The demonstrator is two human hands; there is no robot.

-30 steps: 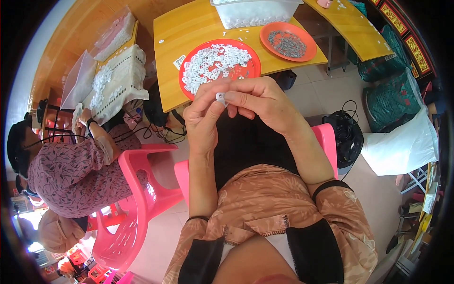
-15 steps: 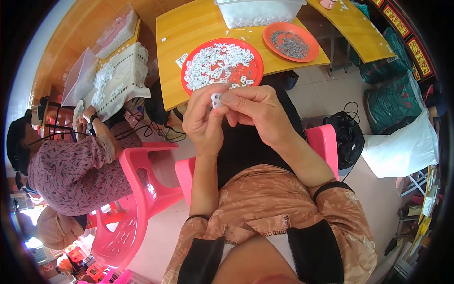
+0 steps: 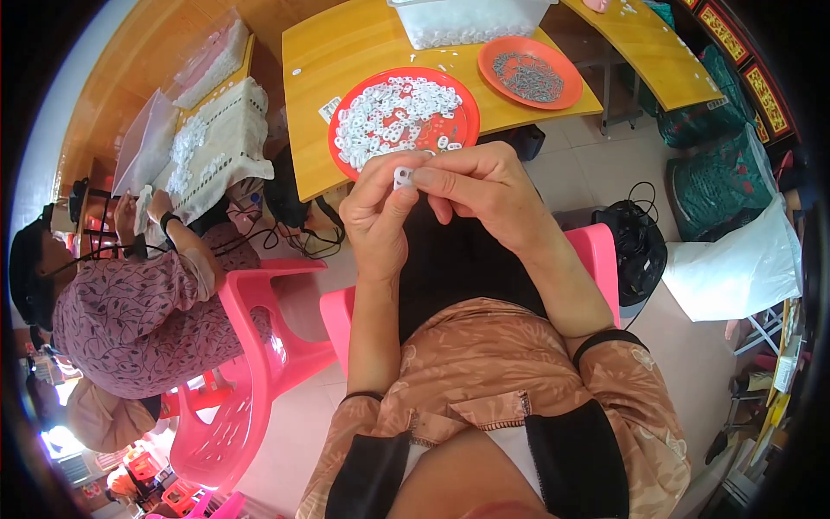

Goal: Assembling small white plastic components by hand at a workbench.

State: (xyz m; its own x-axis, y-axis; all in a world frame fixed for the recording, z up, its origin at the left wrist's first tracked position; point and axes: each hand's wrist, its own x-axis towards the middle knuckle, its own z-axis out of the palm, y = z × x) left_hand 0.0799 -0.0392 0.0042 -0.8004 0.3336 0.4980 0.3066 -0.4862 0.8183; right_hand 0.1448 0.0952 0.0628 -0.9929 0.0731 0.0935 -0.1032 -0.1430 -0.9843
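A small white plastic piece with two dark holes [image 3: 402,177] is pinched between the fingertips of my left hand [image 3: 379,212], above my lap. My right hand [image 3: 484,186] meets it from the other side, thumb and forefinger closed at the piece's edge. Whether the right fingers hold something tiny as well is hidden. Just beyond my hands, a red round tray [image 3: 474,121] carries many similar white pieces [image 3: 393,112]. Right of it, an orange plate [image 3: 572,91] holds a heap of small grey metal parts [image 3: 527,78].
Both stand on a yellow table [image 3: 307,95], with a translucent bin [image 3: 471,22] of white pieces behind. At left, a co-worker [image 3: 147,311] sits at a cloth-covered surface [image 3: 233,130], near a pink chair [image 3: 233,415]. A black bag [image 3: 631,251] and white sack [image 3: 735,272] are at right.
The white piece has turned slightly in my fingers, and my hands have shifted a little right. The co-worker's hands have moved apart.
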